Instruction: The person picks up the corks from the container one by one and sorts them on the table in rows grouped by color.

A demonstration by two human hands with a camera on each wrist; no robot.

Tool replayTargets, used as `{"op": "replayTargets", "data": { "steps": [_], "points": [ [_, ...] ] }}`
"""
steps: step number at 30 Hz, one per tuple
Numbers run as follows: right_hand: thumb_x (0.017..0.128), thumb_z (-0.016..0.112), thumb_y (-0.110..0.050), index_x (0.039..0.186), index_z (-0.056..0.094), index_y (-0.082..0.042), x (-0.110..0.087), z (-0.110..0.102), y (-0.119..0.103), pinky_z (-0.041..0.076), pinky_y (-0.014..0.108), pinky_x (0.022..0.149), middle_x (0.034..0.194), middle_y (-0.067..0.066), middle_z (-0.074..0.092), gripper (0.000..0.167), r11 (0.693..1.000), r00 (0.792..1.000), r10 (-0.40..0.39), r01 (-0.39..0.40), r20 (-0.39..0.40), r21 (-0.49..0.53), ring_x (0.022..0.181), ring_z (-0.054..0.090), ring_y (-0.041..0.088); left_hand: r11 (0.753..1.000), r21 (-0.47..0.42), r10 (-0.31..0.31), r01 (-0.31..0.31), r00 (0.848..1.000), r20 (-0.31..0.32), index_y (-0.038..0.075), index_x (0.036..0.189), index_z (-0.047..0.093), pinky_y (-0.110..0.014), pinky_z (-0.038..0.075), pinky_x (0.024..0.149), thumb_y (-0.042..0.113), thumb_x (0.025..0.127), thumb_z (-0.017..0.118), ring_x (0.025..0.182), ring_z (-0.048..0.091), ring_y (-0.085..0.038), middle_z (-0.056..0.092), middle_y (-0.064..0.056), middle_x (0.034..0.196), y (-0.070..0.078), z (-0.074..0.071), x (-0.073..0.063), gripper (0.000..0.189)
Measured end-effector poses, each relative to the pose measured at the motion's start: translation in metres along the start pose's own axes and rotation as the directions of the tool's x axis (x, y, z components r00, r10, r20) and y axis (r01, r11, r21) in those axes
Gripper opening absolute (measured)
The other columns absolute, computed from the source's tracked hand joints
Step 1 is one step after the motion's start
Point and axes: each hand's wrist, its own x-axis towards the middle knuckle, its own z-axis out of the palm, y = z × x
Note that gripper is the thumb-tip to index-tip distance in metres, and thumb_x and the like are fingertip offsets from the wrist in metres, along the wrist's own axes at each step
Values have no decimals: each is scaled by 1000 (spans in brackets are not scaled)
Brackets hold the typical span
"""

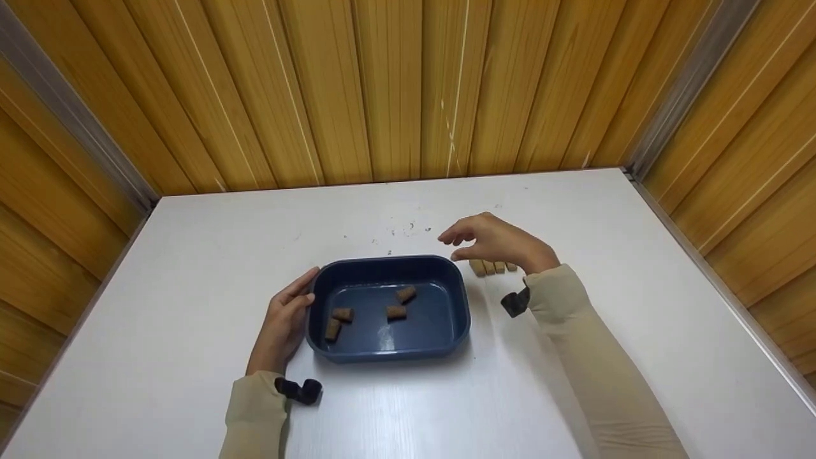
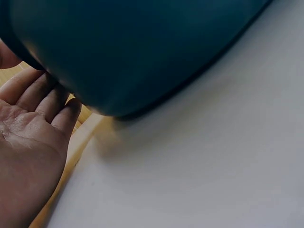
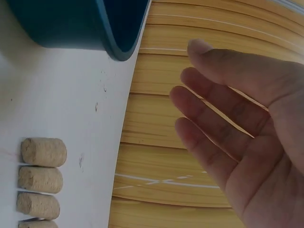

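Observation:
A dark blue rectangular tub (image 1: 389, 354) with rounded corners stands on the white table. Several brown corks (image 1: 396, 312) lie scattered on its floor. My left hand (image 1: 287, 315) holds the tub's left side, thumb at the rim and fingers against the outer wall; the wall (image 2: 133, 52) fills much of the left wrist view. Just past the tub's far right corner, my right hand (image 1: 494, 239) hovers with fingers loosely bent and apart, nothing between them. Below it, several paler corks (image 3: 42, 152) lie side by side in a row, partly hidden by that hand in the head view.
Small dark marks (image 1: 411, 226) speckle the white table (image 1: 210, 268) behind the tub. Wood-patterned panels (image 1: 395, 95) rise along the table's back and both sides. Each wrist carries a small black camera mount (image 1: 515, 302).

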Motion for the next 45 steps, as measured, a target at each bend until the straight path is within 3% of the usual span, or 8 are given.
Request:
{"op": "replayTargets", "data": {
  "steps": [7, 19, 25, 38, 45],
  "points": [
    [84, 70, -6, 120, 67, -4, 19, 9, -12, 54, 41, 93, 118, 14, 68, 36, 1000, 992, 21, -22, 124, 9, 108, 64, 27, 1000, -4, -17, 17, 1000, -15, -7, 142, 40, -16, 37, 108, -8, 89, 44, 131, 47, -4, 42, -15, 149, 0, 1, 0, 53],
    [82, 71, -2, 120, 68, -6, 45, 30, -22, 55, 35, 91, 115, 12, 70, 38, 998, 968, 59, -62, 243, 6, 108, 66, 24, 1000, -6, -7, 7, 1000, -20, -9, 141, 38, -15, 37, 108, -9, 89, 43, 130, 48, -3, 39, -19, 150, 0, -1, 0, 53],
    [82, 70, 1, 120, 67, -3, 56, 42, -27, 54, 35, 93, 115, 15, 70, 39, 999, 952, 30, -37, 306, 17, 108, 66, 26, 1000, 5, -9, 9, 1000, -10, -8, 142, 39, -15, 38, 107, -8, 89, 45, 132, 46, -4, 38, -17, 151, -1, -1, 0, 53],
    [80, 73, 0, 118, 69, -7, 66, 63, -32, 54, 31, 92, 113, 11, 71, 39, 996, 924, 89, -89, 373, -18, 105, 67, 20, 999, 28, -23, 23, 1000, -17, -7, 142, 40, -19, 32, 113, -8, 89, 45, 141, 36, -14, 39, -16, 151, -1, -1, 2, 53],
    [79, 73, 2, 114, 72, -9, 68, 71, -34, 55, 31, 90, 109, 7, 73, 37, 991, 923, 131, -115, 363, -64, 104, 67, 19, 999, 28, -19, 20, 1000, -18, -7, 142, 40, -20, 30, 114, -9, 89, 44, 142, 35, -14, 39, -16, 151, -2, -2, 2, 53]
  ]
}}
